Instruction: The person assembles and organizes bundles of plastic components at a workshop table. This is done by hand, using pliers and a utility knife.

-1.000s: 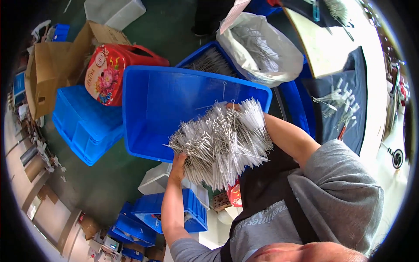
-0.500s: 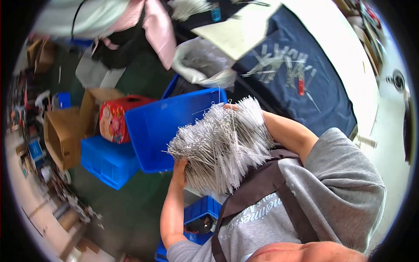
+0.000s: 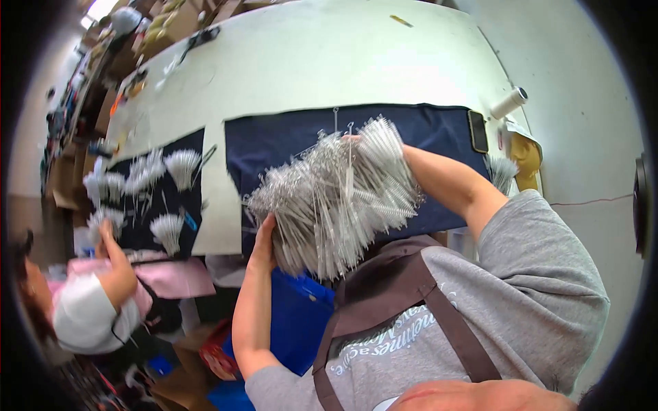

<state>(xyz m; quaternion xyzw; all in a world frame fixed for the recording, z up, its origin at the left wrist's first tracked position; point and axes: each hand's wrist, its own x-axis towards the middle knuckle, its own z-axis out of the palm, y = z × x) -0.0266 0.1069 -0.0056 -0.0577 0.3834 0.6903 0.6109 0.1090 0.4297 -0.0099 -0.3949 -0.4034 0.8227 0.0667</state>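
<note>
I see both of my hands carrying a large bundle of thin silvery wire brushes with white bristle tips [image 3: 336, 198], held up in the air just over the near edge of a dark navy cloth mat [image 3: 288, 140] spread on a long white worktable [image 3: 329, 61]. My left hand [image 3: 264, 236] is pressed flat against the lower left side of the bundle, palm on the brush stems, fingers spread and partly buried among them. My right hand [image 3: 353, 140] reaches in from the far side at the top of the bundle; it is almost wholly hidden by bristles, so I cannot tell whether its fingers are curled or spread, only that it bears on the bundle. The brushes fan out in all directions, tips pointing up and to the right.

Beside the mat's right end lie a dark flat phone [image 3: 478, 131] and a white spool of thread [image 3: 508, 103]. Below the bundle a blue plastic crate [image 3: 298, 322] shows. To my left, another person's hand [image 3: 107, 233] rests near smaller fans of brushes [image 3: 168, 229] on a second dark mat [image 3: 161, 198].
</note>
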